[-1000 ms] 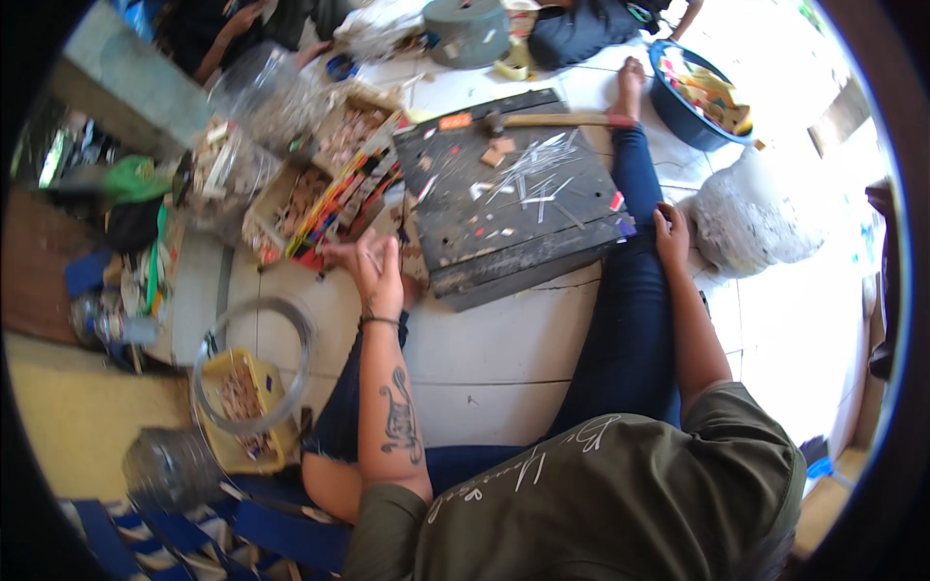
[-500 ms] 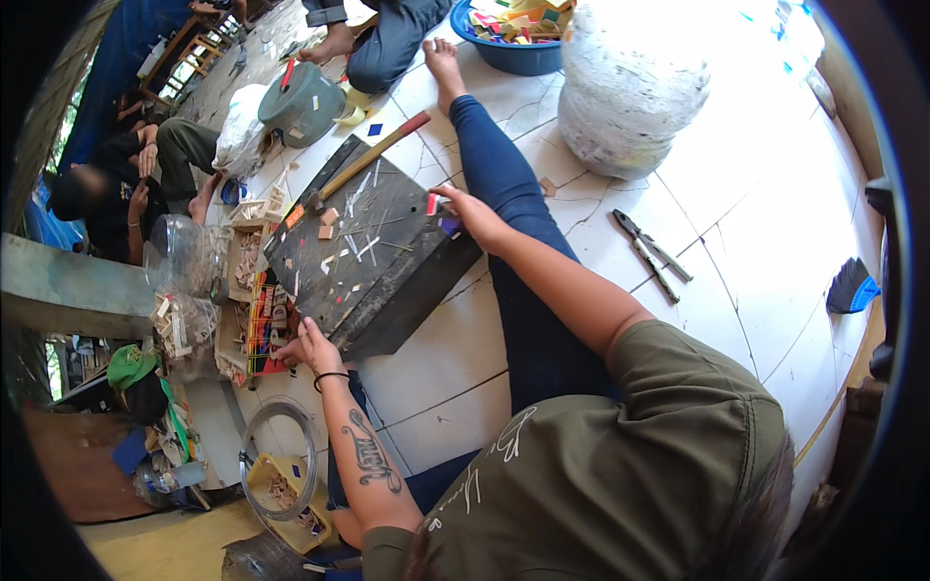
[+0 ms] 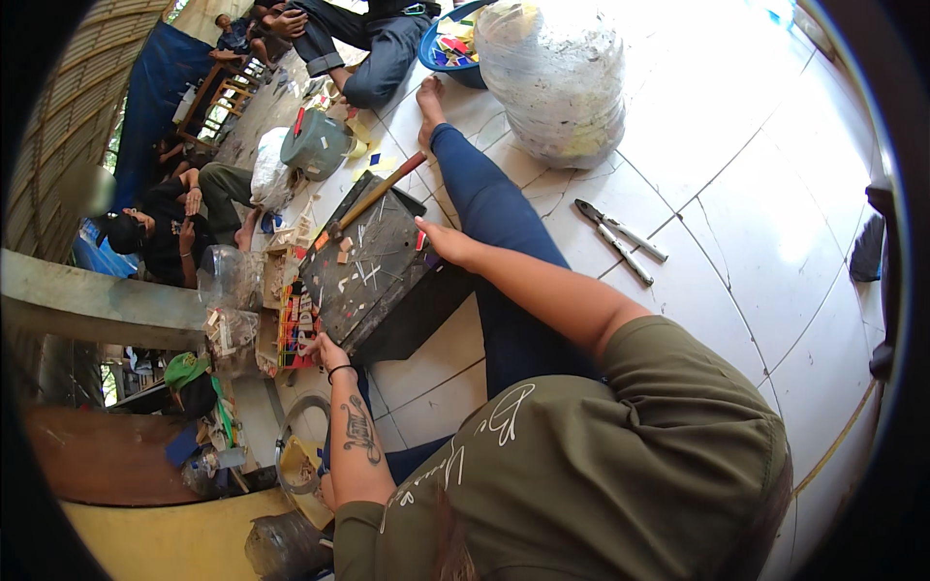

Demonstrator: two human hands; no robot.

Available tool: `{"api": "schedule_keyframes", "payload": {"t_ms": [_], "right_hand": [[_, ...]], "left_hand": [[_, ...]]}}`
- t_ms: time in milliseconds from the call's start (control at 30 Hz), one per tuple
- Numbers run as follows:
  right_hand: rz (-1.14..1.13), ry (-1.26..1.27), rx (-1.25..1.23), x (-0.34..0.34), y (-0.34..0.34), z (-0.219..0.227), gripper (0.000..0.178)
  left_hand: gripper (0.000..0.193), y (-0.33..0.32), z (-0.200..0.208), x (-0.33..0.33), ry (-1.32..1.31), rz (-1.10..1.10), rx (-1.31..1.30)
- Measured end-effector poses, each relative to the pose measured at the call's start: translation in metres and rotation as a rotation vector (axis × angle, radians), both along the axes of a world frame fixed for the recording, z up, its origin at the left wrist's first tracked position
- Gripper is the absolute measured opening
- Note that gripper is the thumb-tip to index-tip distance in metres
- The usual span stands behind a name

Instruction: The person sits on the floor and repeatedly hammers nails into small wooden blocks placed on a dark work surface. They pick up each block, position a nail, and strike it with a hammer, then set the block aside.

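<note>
Both bare hands reached to a dark, low block (image 3: 389,290) that lay ahead of the body, between the left hand (image 3: 327,351) and the right hand (image 3: 446,242). Its near edge ran aslant, from the left hand at the close corner out to the right hand at the farther one; which side was longer could not be judged in the bent view. Each hand was about equally close, at its own end.

The right hand lay along the edge beside a small red piece (image 3: 420,240), its fingers partly hidden, so whether they curled under could not be made out. The left hand's fingers looked loosely apart at the corner; whether they gripped or merely rested was too small to see.

On top, beyond both hands, a hammer (image 3: 383,197) pointed its handle away and rightward, its end nearer the right hand. Pale thin strips (image 3: 368,276) lay scattered between. Just left of the left hand stood colourful items (image 3: 298,320); well right of the right hand, pliers (image 3: 599,221).
</note>
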State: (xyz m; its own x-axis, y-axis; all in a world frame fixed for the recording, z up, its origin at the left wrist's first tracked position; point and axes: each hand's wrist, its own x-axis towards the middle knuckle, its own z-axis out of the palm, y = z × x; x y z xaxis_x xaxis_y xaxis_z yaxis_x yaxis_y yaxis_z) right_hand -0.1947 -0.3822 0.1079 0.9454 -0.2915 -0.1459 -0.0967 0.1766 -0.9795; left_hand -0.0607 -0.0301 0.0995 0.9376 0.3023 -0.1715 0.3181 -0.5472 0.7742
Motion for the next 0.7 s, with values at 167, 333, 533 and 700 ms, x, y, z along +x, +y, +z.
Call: {"api": "schedule_keyframes", "payload": {"t_ms": [167,333,533,700], "right_hand": [[0.183,0.164,-0.223,-0.023,-0.009,0.017,0.102],[0.108,0.191,-0.2,-0.029,-0.012,0.023,0.103],[0.06,0.131,-0.174,-0.035,-0.015,0.015,0.094],[-0.036,0.106,-0.141,-0.034,-0.012,0.009,0.084]], "left_hand": [[0.067,0.004,-0.001,-0.009,-0.059,-0.033,0.059],[0.071,-0.018,0.01,-0.046,-0.068,0.003,-0.209],[0.067,-0.031,0.021,-0.055,-0.047,0.064,-0.239],[0.069,-0.033,0.007,-0.05,-0.106,0.026,-0.144]]}}
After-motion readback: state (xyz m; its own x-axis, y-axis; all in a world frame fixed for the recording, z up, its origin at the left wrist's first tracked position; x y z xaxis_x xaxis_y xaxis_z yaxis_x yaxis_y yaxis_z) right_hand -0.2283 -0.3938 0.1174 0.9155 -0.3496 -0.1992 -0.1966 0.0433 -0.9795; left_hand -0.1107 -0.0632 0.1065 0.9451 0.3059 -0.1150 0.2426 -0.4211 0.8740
